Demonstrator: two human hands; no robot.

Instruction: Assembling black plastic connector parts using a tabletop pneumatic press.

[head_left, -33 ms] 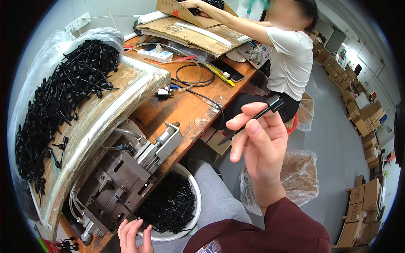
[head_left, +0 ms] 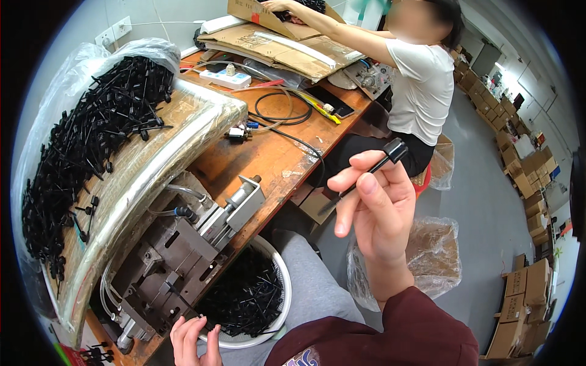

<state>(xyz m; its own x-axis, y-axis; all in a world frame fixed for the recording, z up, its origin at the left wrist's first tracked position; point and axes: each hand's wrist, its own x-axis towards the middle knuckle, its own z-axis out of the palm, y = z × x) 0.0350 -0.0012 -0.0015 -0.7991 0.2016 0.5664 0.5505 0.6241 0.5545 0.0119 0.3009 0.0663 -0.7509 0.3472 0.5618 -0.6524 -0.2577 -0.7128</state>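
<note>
My right hand (head_left: 384, 207) is raised to the right of the bench. Thumb and fingers pinch a black mascara wand (head_left: 366, 179) by its stem, cap at the upper right and brush tip at the lower left. Low in the view, my left hand (head_left: 194, 343) has its fingertips closed at the end of another black wand (head_left: 183, 299). That wand's far end lies at the metal fixture (head_left: 177, 250) on the bench edge; the fingers partly hide its near end. Below the fixture, a white basket (head_left: 285, 287) by my lap contains many similar wands.
A wrapped cardboard tray (head_left: 183, 131) heaped with black wands (head_left: 97, 116) takes up the left. Cables (head_left: 287, 122), a power strip (head_left: 226, 78) and flattened cardboard (head_left: 281, 52) lie on the wooden bench (head_left: 244, 161). A co-worker (head_left: 421, 91) sits at the far end, reaching into a box.
The wand in my right hand has turned slightly, and its brush tip shows more plainly. My left hand has stayed in place.
</note>
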